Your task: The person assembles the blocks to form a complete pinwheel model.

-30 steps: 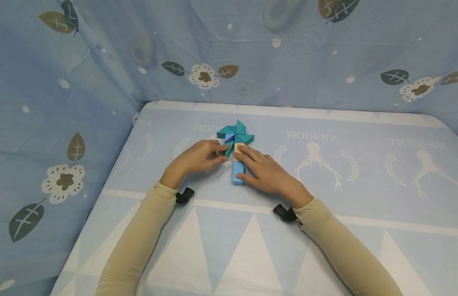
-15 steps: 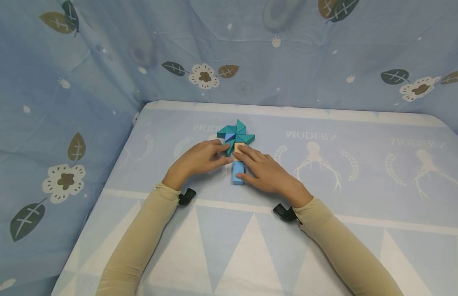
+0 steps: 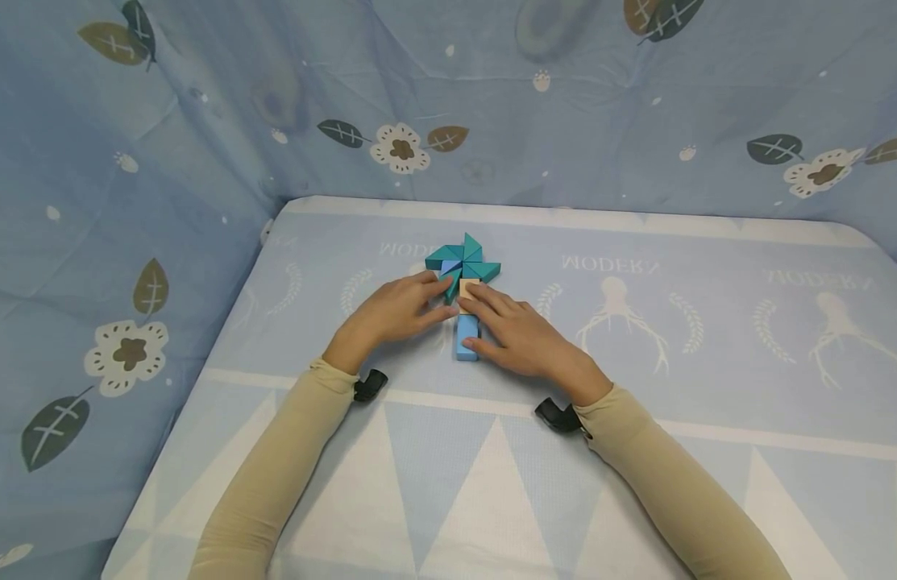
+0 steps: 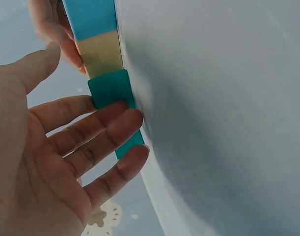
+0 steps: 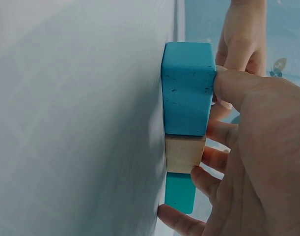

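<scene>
Several teal triangular blocks lie in a pinwheel on the table, with a blue-violet triangular block among them. Below the pinwheel, a tan block and a light blue block form a straight stem. The left hand touches the lower-left teal triangle with extended fingertips; its thumb stands apart in the left wrist view. Across the stem rests the right hand, its fingers on the tan block and its thumb on the blue block. The right fingers partly cover the tan block.
A patterned cloth in pale blue and white covers the table. Blue fabric with leaves and flowers hangs behind it and along the left. Black wrist straps show at both cuffs.
The left hand has shifted slightly to the right and away from the wearer, nudging the lower-left teal triangle against the tan block's side. The right hand keeps its place.
</scene>
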The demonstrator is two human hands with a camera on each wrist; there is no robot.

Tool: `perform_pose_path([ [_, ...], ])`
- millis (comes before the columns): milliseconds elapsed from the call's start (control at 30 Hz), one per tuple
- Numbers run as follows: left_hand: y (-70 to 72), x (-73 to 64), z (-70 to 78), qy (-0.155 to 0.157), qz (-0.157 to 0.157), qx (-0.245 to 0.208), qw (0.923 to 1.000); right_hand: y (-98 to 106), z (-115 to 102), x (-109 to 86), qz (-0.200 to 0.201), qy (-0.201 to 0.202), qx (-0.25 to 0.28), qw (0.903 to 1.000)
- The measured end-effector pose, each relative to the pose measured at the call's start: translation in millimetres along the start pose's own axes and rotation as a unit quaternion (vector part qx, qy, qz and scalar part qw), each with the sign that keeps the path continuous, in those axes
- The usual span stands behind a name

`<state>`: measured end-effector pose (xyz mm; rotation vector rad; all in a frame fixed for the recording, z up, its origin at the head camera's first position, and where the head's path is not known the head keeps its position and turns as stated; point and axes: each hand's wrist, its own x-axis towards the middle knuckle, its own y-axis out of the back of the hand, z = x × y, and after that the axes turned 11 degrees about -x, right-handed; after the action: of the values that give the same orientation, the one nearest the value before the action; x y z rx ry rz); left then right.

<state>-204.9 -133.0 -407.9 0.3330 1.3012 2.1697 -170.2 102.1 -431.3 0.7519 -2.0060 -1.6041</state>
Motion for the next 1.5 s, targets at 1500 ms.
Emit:
perform_pose_path([
  [1500,-7.4,3.5,5.6,0.029,-0.027,0.012,0.9991,0.1,-0.9,-0.5,-0.001,0.000,0.001,1.0000],
])
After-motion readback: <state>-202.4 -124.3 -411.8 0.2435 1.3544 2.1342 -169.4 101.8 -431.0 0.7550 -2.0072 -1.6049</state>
